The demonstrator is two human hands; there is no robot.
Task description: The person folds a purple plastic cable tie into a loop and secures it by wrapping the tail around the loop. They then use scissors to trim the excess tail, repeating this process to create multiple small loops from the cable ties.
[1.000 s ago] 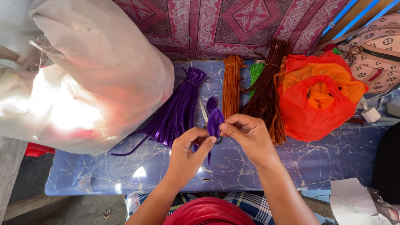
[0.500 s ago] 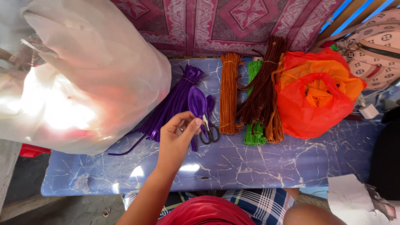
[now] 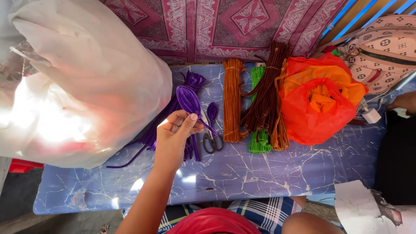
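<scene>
A purple leaf-shaped piece [image 3: 189, 100] of fuzzy wire is held up by the left hand [image 3: 175, 138], pinched at its stem betw. thumb and fingers [image 3: 190, 122], above a blue marbled surface [image 3: 242, 173]. The right hand is not seen in the head view. Just beside the pinch, scissors [image 3: 211, 138] are laid flat on the surface, w/ a smaller purple leaf [image 3: 212, 111] resting at their blades. A bundle of purple fuzzy wires [image 3: 167, 119] is spread under and left of the hand. To the right, bundles in orange [image 3: 232, 99], green [image 3: 258, 141] and dark brown [image 3: 268, 95] are lined up side by side. An orange-red plastic bag [image 3: 318, 102] is set at the far right, a large white plastic bag [image 3: 82, 82] at the left. A patterned handbag [image 3: 383, 52] is seen at top right.
</scene>
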